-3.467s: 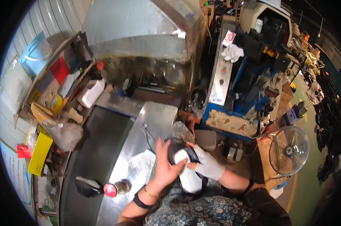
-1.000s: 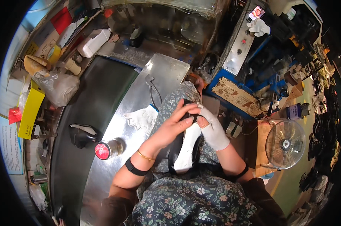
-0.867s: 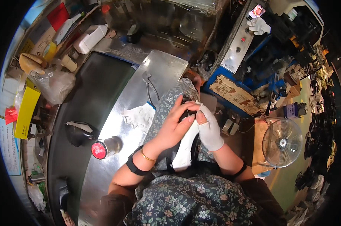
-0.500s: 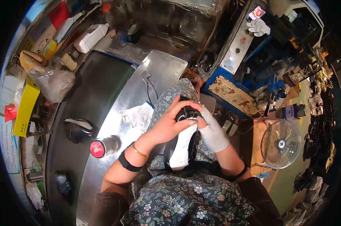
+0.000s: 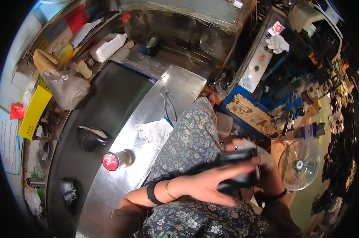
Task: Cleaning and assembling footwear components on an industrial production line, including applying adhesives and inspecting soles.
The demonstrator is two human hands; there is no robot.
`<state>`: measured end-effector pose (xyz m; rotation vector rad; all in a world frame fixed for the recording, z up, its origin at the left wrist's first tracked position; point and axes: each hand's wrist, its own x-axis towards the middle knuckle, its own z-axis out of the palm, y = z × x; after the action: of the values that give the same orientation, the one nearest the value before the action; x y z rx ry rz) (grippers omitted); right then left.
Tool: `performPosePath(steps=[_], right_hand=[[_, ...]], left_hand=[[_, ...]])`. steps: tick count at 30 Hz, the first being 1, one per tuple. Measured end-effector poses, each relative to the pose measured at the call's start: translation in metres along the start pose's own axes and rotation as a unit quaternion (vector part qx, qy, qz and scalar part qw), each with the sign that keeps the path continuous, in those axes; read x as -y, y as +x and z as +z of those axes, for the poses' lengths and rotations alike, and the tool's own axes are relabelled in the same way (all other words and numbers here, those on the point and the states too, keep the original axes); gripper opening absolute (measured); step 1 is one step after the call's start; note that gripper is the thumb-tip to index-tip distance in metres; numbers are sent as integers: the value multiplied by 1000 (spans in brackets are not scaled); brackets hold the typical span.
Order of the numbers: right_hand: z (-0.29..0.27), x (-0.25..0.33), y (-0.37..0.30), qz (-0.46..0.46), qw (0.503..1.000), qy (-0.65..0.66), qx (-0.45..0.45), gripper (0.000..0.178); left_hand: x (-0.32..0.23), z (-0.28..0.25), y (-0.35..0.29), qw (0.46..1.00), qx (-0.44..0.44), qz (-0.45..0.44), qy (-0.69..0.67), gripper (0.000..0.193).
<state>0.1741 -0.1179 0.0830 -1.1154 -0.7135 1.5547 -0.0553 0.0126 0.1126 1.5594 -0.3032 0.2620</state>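
Observation:
A black shoe (image 5: 243, 179), blurred by motion, is held over my lap on the right. My left hand (image 5: 213, 180) reaches across from the left and grips it, fingers along the upper side and thumb below. On the far side of the shoe is my right hand (image 5: 262, 154) in a whitish glove with bare fingertips, its grip partly hidden. Left of my lap, a white work glove (image 5: 155, 131) lies on the metal table (image 5: 108, 194). Beyond it rests a metal wrench-like tool (image 5: 168, 104), and nearer stands a jar with a red lid (image 5: 111, 161).
A dark conveyor belt (image 5: 108, 95) curves along the left, carrying a black shoe upper (image 5: 91, 138) and another black shoe piece (image 5: 68, 190). A blue machine (image 5: 246, 107) stands ahead right. On the right is a round fan (image 5: 299, 164), with many dark shoes past it.
Both hands have carried the shoe from the middle of my lap to the right and turned it, so its white underside no longer faces up. The view has shifted slightly.

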Motion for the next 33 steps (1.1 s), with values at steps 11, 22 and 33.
performPosePath(steps=[11, 22, 33], right_hand=[[5, -82, 28, -103, 927, 305, -192, 75], [-67, 38, 427, -210, 877, -280, -329, 54], [7, -2, 204, -194, 894, -366, -169, 25]], left_hand=[[-29, -51, -181, 908, -221, -188, -301, 54], [-52, -150, -352, 529, -807, -240, -103, 53], [63, -281, -341, 490, -809, -324, 12, 97]])
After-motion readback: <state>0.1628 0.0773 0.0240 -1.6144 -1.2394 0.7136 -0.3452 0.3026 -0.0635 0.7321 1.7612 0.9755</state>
